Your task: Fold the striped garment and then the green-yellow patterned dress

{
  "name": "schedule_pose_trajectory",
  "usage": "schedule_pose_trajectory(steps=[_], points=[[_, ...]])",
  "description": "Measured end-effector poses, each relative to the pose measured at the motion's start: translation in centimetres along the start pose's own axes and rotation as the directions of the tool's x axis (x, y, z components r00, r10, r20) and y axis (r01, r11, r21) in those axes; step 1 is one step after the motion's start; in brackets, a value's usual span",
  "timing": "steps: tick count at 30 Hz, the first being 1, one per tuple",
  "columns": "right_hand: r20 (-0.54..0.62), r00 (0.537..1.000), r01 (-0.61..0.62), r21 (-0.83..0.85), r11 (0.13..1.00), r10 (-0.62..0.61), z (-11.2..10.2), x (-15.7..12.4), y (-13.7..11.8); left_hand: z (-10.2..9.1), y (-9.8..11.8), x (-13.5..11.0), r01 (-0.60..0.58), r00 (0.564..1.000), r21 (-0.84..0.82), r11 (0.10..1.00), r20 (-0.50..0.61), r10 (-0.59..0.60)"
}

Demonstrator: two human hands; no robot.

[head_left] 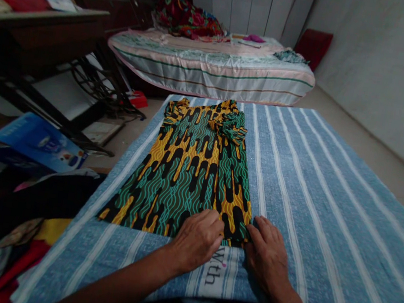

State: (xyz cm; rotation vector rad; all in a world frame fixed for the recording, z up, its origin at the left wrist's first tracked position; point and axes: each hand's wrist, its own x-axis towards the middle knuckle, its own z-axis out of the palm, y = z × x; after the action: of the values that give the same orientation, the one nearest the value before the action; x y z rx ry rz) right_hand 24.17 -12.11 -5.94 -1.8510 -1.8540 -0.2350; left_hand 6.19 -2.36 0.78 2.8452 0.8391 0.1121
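A dress (180,168) printed in green, yellow and black lies flat with its ruffled sleeves at the far end. Its right side is folded over lengthwise, and its hem faces me. Near the middle of the hem, my left hand (200,235) is closed, fingers curled on the fabric. My right hand (269,255) is at the hem's right corner, its thumb on the cloth edge and its fingers bent together; the fingertips are partly hidden. Beneath the dress is a blue cloth with white stripes (308,203), covering the table.
Beyond the table stands a bed (213,75) with a bundled red floral blanket (187,17). To the left are a sewing machine table (54,23), a blue box (40,142) and a heap of clothes (14,260). A wall (388,73) runs along the right.
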Motion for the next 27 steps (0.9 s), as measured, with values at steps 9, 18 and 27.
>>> schedule_pose_trajectory(steps=[9, 18, 27], points=[[0.002, 1.0, -0.005, -0.002, 1.0, 0.005, -0.2, 0.1, -0.1, -0.8, 0.1, 1.7, -0.091, 0.974, 0.012, 0.996, 0.209, 0.086], [-0.019, 1.0, 0.006, -0.004, 1.0, -0.006, -0.3, 0.3, -0.2, -1.6, -0.7, 2.1, -0.1, 0.956, -0.022, 0.995, 0.276, 0.102], [-0.024, 1.0, 0.004, -0.012, 1.0, -0.004, -0.2, 0.3, -0.1, -1.1, 0.4, 1.9, -0.102, 0.97, 0.072, 0.992, 0.227, 0.083]])
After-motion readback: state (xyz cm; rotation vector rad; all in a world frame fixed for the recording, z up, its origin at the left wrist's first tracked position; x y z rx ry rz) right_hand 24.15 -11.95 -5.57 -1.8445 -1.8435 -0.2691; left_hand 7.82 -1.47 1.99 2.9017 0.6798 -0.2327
